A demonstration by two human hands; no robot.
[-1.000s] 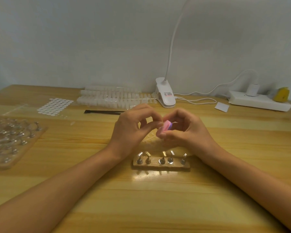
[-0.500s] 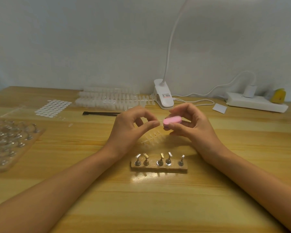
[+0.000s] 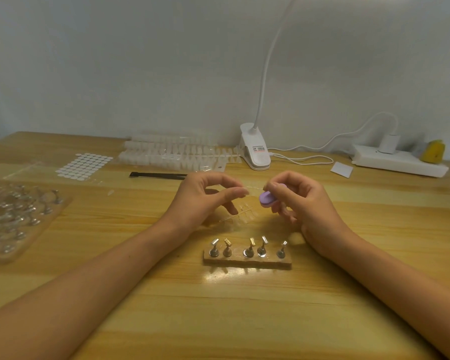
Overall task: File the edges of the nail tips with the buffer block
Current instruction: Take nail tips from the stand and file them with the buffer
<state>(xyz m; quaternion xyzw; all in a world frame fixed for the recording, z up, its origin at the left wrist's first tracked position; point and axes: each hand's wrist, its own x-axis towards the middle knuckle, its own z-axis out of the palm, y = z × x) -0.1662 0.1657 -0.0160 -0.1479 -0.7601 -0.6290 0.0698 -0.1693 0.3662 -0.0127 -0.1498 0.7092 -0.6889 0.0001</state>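
Observation:
My right hand [image 3: 302, 203] grips a small oval buffer block [image 3: 267, 198], whose purple face is turned toward me. My left hand [image 3: 205, 201] pinches a tiny clear nail tip [image 3: 245, 193] between thumb and forefinger, a short gap left of the block. Both hands hover above the wooden table. Under them lies a clear strip of nail tips [image 3: 240, 215] on the tabletop. Closer to me stands a wooden base [image 3: 247, 262] with several metal nail holders.
A tray of metal holders [image 3: 16, 216] sits at the left. Behind the hands lie a black file [image 3: 156, 175], a sticker sheet [image 3: 85, 162], packs of nail tips [image 3: 172, 152], a clip lamp [image 3: 255, 149] and a power strip [image 3: 398, 162].
The hands have drawn slightly apart. The right hand has turned the block, so its purple face shows instead of the pink one.

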